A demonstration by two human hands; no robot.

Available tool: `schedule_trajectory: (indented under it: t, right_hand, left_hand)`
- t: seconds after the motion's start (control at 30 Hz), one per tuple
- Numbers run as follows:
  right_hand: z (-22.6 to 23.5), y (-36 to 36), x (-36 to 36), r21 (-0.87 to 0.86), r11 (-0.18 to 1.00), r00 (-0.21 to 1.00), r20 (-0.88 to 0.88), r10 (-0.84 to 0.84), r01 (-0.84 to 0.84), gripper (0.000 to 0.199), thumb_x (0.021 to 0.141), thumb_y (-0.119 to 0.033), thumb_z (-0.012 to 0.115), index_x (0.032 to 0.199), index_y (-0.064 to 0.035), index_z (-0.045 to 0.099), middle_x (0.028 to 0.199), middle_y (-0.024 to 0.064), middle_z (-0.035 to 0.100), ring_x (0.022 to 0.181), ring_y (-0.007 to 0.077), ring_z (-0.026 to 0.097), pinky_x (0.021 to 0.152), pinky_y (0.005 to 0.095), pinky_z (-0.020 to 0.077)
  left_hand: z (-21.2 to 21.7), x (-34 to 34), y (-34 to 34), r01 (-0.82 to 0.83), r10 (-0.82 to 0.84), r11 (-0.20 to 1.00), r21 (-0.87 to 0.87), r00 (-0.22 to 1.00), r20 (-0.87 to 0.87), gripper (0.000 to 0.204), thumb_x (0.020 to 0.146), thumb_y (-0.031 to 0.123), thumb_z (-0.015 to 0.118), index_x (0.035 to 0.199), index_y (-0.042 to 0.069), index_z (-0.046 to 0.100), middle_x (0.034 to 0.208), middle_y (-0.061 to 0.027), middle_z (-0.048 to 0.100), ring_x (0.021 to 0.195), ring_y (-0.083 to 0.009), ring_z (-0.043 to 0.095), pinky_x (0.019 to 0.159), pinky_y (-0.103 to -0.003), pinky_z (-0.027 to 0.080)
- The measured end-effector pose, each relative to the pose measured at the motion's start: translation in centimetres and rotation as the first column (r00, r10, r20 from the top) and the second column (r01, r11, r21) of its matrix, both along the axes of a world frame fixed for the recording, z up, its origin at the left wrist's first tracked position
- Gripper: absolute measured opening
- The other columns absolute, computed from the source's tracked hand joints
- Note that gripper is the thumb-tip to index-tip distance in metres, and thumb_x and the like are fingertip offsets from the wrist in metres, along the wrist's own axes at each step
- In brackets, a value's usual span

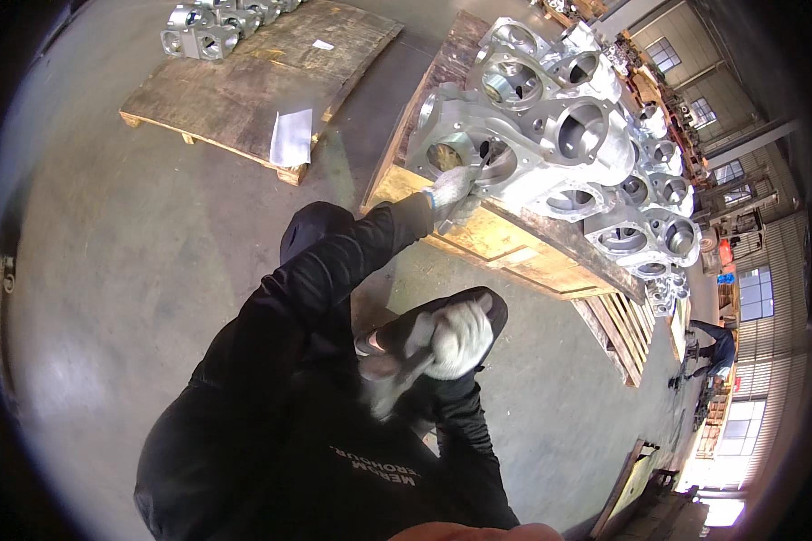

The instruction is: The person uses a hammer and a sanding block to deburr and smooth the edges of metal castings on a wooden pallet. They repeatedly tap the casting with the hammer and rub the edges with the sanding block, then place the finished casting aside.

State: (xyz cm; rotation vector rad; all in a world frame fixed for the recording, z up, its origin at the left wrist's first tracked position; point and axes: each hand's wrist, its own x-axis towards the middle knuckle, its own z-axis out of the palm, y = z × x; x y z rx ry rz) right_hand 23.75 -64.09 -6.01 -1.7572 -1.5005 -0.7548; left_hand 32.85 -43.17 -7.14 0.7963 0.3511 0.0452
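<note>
My left hand [454,194], in a pale work glove, is at the near edge of a silvery metal casting [514,185] with large round bores. Its fingers curl against the casting's rim; whether a thin tool is also in them I cannot tell. Lower down, close to my bent knee, my right hand [462,339] is closed, also in a whitish glove. From it sticks out a grey object [392,383], smeared by motion, whose kind does not show. The casting rests among several similar ones on a wooden pallet [487,236].
To the left on the concrete floor lies a low wooden pallet [235,99] with a sheet of white paper [291,137] and more castings [209,34] at its far end. A slatted pallet [615,334] stands right of mine. Another person [715,350] bends over farther right.
</note>
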Motion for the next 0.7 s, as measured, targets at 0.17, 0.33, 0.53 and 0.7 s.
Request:
schedule_trajectory:
  t: [0.17,0.33,0.53,0.7]
  right_hand:
    - [-0.7,0.1,0.2,-0.304,0.83,0.855,-0.084,-0.512,0.468,0.018,0.071,-0.008,0.061,0.088,-0.01,0.067,0.066,0.0136,0.059,0.055,0.0353,0.058,0.053,0.0444,0.0506]
    - [-1.8,-0.3,0.8,0.056,0.998,0.997,0.077,0.015,-0.02,0.009,0.084,-0.016,0.064,0.08,-0.0083,0.061,0.069,0.0102,0.061,0.059,0.0284,0.061,0.054,0.0379,0.0498]
    - [0.4,0.6,0.9,-0.224,0.897,0.89,-0.174,-0.421,0.38,0.014,0.075,-0.015,0.065,0.088,-0.0087,0.065,0.065,0.0134,0.063,0.057,0.036,0.062,0.053,0.0435,0.0501]
    - [1.3,-0.6,-0.3,0.01,0.995,0.95,0.299,0.088,-0.096,0.026,0.057,-0.018,0.068,0.077,-0.0109,0.052,0.081,0.0088,0.06,0.064,0.0259,0.06,0.057,0.0368,0.0489]
  left_hand:
    - [0.0,-0.2,0.7,0.005,-0.005,1.0,0.008,0.997,0.076,0.038,0.103,0.042,0.05,0.077,0.015,0.045,0.057,-0.002,0.041,0.04,-0.0167,0.036,0.036,-0.035,0.027]
    - [0.1,-0.9,1.1,-0.018,0.018,1.0,0.003,0.999,0.041,0.034,0.104,0.039,0.048,0.08,0.014,0.048,0.058,-0.002,0.041,0.041,-0.0152,0.036,0.039,-0.033,0.028]
    - [-0.3,0.5,2.2,0.065,-0.063,0.996,-0.068,0.998,0.022,0.039,0.106,0.043,0.04,0.078,0.015,0.046,0.053,-0.0003,0.036,0.041,-0.0155,0.032,0.04,-0.034,0.026]
    - [-0.8,1.0,1.9,0.075,-0.073,0.98,-0.184,0.997,0.017,0.041,0.105,0.042,0.044,0.075,0.015,0.046,0.054,-0.0007,0.038,0.041,-0.0164,0.034,0.041,-0.036,0.027]
